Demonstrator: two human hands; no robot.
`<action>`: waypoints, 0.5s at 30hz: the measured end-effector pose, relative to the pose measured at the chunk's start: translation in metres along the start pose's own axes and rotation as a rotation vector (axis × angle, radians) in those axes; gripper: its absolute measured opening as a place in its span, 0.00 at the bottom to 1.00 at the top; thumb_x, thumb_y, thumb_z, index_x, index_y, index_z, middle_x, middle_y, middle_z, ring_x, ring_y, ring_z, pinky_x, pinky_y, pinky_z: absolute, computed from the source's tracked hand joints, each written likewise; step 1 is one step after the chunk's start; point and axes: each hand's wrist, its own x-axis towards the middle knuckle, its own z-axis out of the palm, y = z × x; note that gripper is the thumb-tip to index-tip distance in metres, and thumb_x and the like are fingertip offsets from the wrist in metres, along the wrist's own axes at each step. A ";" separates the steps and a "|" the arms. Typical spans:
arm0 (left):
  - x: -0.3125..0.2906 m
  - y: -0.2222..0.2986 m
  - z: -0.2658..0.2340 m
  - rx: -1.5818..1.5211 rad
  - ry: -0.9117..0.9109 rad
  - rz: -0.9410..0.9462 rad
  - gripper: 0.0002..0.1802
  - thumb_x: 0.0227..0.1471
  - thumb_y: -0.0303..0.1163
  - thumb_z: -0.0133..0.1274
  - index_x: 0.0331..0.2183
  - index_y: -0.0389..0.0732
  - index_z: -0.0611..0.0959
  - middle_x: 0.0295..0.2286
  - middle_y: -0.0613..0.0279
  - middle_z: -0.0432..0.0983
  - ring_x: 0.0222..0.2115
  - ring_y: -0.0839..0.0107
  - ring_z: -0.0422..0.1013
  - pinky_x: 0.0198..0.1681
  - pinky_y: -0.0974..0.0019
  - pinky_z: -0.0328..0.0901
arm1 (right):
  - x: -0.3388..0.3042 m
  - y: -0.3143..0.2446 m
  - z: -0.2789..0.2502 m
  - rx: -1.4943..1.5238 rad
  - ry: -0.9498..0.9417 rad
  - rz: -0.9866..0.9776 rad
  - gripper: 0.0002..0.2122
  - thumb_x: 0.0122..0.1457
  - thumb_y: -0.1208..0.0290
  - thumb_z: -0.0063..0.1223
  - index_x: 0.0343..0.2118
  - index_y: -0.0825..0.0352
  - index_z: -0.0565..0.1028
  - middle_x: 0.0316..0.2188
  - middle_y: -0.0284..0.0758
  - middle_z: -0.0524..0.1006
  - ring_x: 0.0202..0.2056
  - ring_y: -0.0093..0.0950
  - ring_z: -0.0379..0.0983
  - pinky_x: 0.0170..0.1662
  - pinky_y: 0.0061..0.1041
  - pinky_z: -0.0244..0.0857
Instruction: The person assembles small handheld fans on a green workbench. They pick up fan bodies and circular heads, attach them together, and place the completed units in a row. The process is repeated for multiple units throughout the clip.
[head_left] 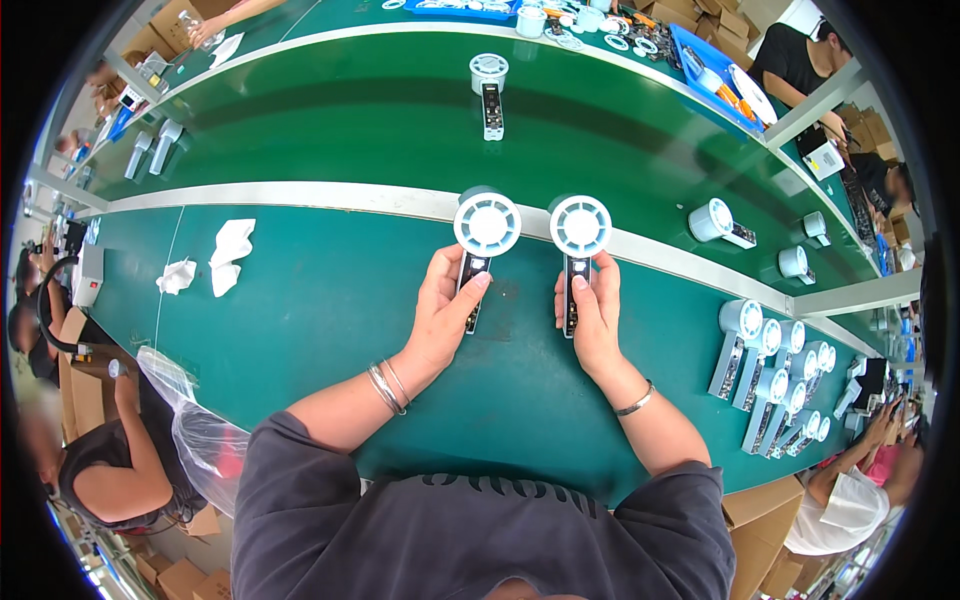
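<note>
My left hand (445,315) grips the dark handle of a small white hand-held fan (486,226), its round head pointing away from me. A second fan of the same kind (580,227) is held the same way by its handle in my right hand (590,310). Both fans hover side by side just above the green table (330,300), close to its far white edge strip. Each thumb lies along the front of its handle. Both wrists wear thin bracelets.
Several finished fans (775,370) lie in a row at the right. Crumpled white cloths (225,255) lie to the left. A lone fan (490,95) rides the green conveyor (350,120) beyond. Loose fans (720,225) rest at the far right. A clear plastic bag (195,425) hangs at the lower left; other people sit around.
</note>
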 end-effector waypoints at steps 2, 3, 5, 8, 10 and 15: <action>0.000 0.000 0.000 -0.007 0.004 -0.001 0.19 0.54 0.28 0.48 0.47 0.36 0.65 0.38 0.66 0.66 0.36 0.81 0.62 0.42 0.74 0.59 | 0.000 0.000 0.000 -0.003 0.002 0.002 0.19 0.62 0.66 0.37 0.53 0.66 0.52 0.28 0.33 0.68 0.21 0.17 0.64 0.21 0.15 0.61; 0.000 -0.001 0.002 0.002 0.015 0.017 0.18 0.54 0.29 0.48 0.46 0.38 0.65 0.36 0.66 0.66 0.34 0.81 0.62 0.38 0.75 0.59 | 0.000 0.002 -0.001 -0.005 0.001 -0.002 0.19 0.62 0.66 0.37 0.53 0.66 0.52 0.28 0.33 0.68 0.21 0.17 0.64 0.21 0.15 0.61; 0.001 -0.002 0.004 0.022 0.038 0.050 0.16 0.54 0.30 0.48 0.45 0.41 0.67 0.32 0.66 0.68 0.30 0.82 0.62 0.31 0.77 0.60 | -0.001 0.002 -0.001 0.004 0.004 -0.002 0.19 0.62 0.67 0.37 0.53 0.67 0.51 0.28 0.33 0.68 0.21 0.17 0.63 0.20 0.14 0.60; 0.001 -0.001 0.004 0.030 0.030 0.047 0.17 0.54 0.31 0.49 0.45 0.41 0.67 0.33 0.66 0.68 0.30 0.82 0.62 0.31 0.77 0.60 | -0.001 0.000 0.001 0.013 0.008 0.000 0.20 0.62 0.68 0.38 0.53 0.68 0.51 0.29 0.33 0.67 0.21 0.16 0.62 0.20 0.14 0.59; 0.001 -0.001 0.004 0.027 0.035 0.047 0.17 0.54 0.32 0.49 0.45 0.41 0.67 0.33 0.66 0.68 0.30 0.83 0.62 0.31 0.78 0.60 | 0.000 0.001 0.000 -0.013 0.001 -0.007 0.20 0.62 0.65 0.38 0.53 0.66 0.52 0.29 0.33 0.68 0.21 0.17 0.64 0.20 0.15 0.61; 0.001 -0.002 0.004 0.031 0.036 0.042 0.16 0.54 0.32 0.49 0.44 0.41 0.67 0.32 0.67 0.68 0.30 0.83 0.62 0.31 0.78 0.59 | -0.001 0.000 0.001 0.004 0.000 0.002 0.19 0.62 0.67 0.38 0.53 0.68 0.51 0.28 0.33 0.67 0.21 0.16 0.62 0.20 0.13 0.59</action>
